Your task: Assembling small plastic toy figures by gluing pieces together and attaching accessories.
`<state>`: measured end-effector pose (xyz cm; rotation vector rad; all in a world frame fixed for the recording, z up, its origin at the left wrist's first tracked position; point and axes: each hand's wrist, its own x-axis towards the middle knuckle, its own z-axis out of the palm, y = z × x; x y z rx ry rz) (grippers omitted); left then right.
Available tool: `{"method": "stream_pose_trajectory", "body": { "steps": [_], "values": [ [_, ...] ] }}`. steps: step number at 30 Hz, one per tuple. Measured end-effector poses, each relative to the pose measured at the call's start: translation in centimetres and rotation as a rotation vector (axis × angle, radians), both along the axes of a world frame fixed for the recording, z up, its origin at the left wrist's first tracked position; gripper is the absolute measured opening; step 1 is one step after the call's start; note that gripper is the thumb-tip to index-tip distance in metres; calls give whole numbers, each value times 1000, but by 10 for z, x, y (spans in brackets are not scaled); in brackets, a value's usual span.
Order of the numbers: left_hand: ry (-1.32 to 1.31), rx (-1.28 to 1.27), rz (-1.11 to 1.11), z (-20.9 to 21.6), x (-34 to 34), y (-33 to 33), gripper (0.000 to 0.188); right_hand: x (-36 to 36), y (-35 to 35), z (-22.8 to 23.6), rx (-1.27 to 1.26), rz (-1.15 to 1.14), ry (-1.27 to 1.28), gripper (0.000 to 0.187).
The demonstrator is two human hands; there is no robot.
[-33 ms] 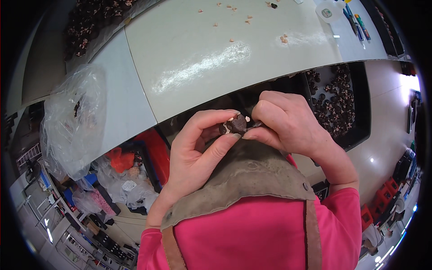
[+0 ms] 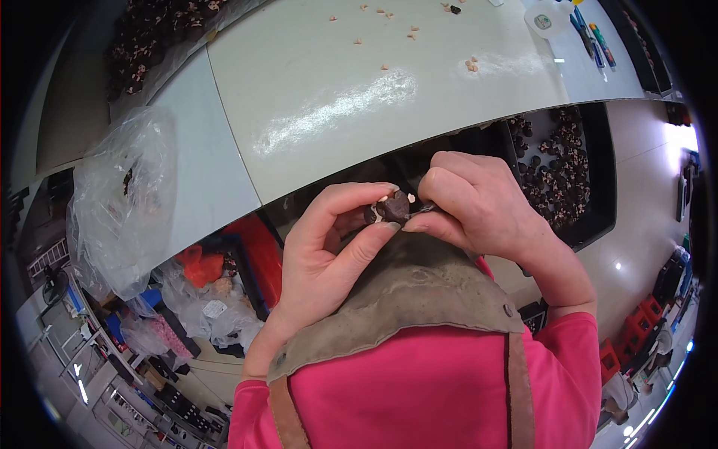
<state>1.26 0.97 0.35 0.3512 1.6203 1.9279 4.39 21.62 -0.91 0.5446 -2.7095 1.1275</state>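
Observation:
My left hand (image 2: 321, 251) holds a small dark-brown, lobed piece (image 2: 396, 206) with pale pinkish parts, gripped between thumb and fingertips above the apron. Close against its right side is my right hand (image 2: 471, 202), thumb and curled index finger pinched together. A thin dark sliver (image 2: 425, 209) shows at that pinch, pointing toward the piece; its kind is too small to tell. A pale crumb (image 2: 411, 198) sits at the piece's upper right. Both hands are just in front of the table's near edge. The fingers behind the piece are partly hidden.
Pale crumbs (image 2: 411, 34) dot the white table (image 2: 314, 90). A black tray (image 2: 598, 172) of similar dark pieces is at the right. Clear plastic bags (image 2: 120, 202) hang at the left. A white bottle (image 2: 546, 19) and pens (image 2: 602, 45) lie far right. A red bin (image 2: 258, 254) stands below the table.

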Motion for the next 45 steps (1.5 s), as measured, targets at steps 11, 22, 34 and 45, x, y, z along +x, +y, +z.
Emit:
{"method": "stream_pose_trajectory", "body": {
  "steps": [11,22,34,45],
  "values": [
    [43,0,10,-1,0,-1,33,0,1,2,39,2,8,39],
    [44,-3,23,0,1,-1,35,0,2,2,57,18,16,39],
    [93,0,7,0,-1,-2,35,-1,1,2,45,-2,22,40],
    [129,-6,8,0,-1,-2,35,-1,1,2,37,-2,-7,38]
  ]
}}
